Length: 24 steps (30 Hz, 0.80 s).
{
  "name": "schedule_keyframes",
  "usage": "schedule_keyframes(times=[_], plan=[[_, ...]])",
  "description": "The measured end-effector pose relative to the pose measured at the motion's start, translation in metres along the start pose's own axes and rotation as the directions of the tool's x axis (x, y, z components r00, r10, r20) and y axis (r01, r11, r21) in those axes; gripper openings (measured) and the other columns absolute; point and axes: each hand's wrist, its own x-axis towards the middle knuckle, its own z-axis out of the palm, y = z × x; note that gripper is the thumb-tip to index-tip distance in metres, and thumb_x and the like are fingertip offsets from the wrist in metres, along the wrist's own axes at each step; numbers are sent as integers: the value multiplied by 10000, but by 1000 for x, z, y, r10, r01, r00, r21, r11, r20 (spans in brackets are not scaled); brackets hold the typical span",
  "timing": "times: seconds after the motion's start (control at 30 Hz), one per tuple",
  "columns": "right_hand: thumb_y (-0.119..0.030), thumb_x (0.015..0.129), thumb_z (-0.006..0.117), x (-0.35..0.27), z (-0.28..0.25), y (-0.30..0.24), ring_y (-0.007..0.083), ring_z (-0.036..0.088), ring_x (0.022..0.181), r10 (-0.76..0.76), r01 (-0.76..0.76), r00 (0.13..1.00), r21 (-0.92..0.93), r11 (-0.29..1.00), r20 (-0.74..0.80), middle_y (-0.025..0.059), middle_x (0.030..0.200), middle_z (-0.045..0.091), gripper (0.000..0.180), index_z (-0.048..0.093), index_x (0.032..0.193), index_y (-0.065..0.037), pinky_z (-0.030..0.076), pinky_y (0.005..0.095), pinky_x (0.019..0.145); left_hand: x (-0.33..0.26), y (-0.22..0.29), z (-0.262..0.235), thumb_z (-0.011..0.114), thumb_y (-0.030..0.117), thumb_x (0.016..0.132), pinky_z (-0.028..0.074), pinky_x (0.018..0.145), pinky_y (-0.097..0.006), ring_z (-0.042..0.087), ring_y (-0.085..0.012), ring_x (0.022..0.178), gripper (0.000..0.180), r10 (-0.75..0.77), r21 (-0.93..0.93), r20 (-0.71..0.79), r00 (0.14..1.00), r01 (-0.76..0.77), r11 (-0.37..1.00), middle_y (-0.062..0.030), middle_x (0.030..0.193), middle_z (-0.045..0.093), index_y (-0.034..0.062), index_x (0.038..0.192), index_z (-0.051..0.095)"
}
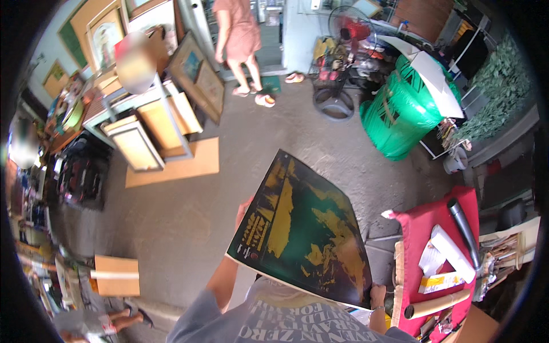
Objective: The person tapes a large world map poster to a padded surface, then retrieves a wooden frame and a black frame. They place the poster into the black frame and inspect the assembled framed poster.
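A large dark picture panel (303, 234) with green and gold patches and a pale edge is held tilted in front of my chest. My left hand (243, 210) grips its left edge, most of the fingers hidden behind the panel. At the near right corner, my right hand (378, 295) is closed on the edge, a band around its wrist. The panel touches nothing else that I can see.
Framed pictures (134, 143) lean against a table at the left, on a cardboard sheet (200, 163). At right stand a red-covered table (409, 243) with tubes and papers, and a green wrapped bundle (394, 114). A pedestal fan (333, 104) stands behind. Someone in pink (240, 28) is by the doorway.
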Motion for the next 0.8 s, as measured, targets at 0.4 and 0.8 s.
schedule_keyframes(times=[0.4, 0.8], plan=[[-189, 927, 538, 158, 57, -209, 458, 680, 975, -41, 162, 977, -602, 782, 209, 268, 990, 714, 289, 683, 1007, 48, 542, 516, 779, 346, 158, 54, 787, -22, 800, 520, 975, -346, 644, -206, 1080, 330, 390, 724, 410, 824, -554, 411, -88, 1102, 681, 31, 1121, 730], [-249, 952, 527, 358, 150, -466, 429, 668, 876, 173, 48, 858, -412, 910, 483, 257, 904, 699, 308, 726, 902, -19, 529, 513, 690, 717, 284, 226, 900, 92, 674, 494, 990, -383, 639, -277, 1185, 412, 314, 735, 592, 742, -657, 169, -79, 1095, 715, 28, 1030, 703]])
